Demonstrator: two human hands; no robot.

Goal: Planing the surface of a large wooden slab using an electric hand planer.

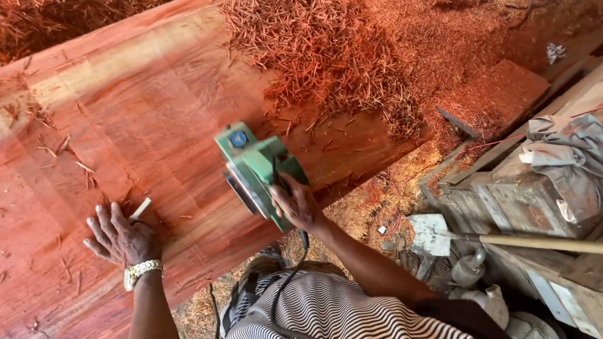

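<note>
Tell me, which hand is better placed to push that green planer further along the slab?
The right hand, probably: its fingers already grip the handle of the planer, which sits on the slab. The left hand lies flat on the wood, apart from the tool, near a small pale chip.

A slab (131, 133) is lying across the view, running from the lower left up toward the upper middle. A planer (256, 167) is sitting on the slab near its near edge, right of the slab's middle. The right hand (296, 205) is gripping the planer from behind, at its near end. The left hand (122, 238) is lying flat on the slab, well left of the planer. A heap of shavings (320, 44) is lying on the slab's far end, beyond the planer, spilling onto the ground to the right. A cord (283, 295) is hanging below the planer, in front of the slab. Right of the slab, crates (529, 193) are standing with a cloth (590, 148) lying on them, and a stick (570, 244) is lying across just before them.
</note>
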